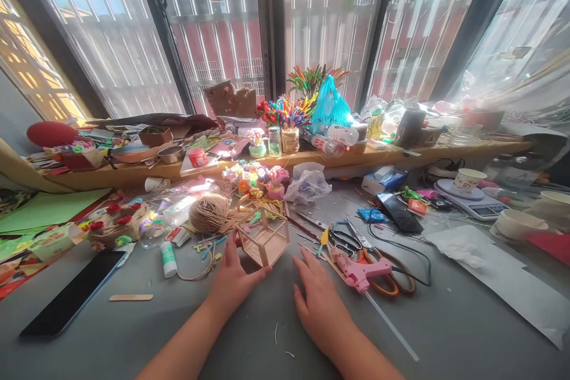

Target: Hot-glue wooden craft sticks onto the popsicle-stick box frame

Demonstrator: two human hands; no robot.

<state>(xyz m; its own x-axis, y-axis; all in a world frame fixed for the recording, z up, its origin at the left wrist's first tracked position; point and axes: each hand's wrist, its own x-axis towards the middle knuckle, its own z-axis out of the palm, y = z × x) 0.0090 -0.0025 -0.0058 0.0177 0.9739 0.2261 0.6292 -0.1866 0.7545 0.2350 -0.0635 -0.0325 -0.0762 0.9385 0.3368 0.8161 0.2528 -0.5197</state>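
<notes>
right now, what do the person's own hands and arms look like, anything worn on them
The left hand and right hand are ungloved, with no jewellery visible. The left forearm and right forearm are bare too, with no sleeve in view.

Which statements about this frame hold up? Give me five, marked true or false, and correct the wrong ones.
1. The left hand touches the small wooden frame. True.
2. The right hand is holding the pink glue gun. False: the glue gun lies to its right, out of its grip.
3. A paper cup stands on the white scale. True.
4. The large phone at far left has a brightly lit screen. False: its screen is dark.
5. The twine ball sits left of the frame. True.
</notes>
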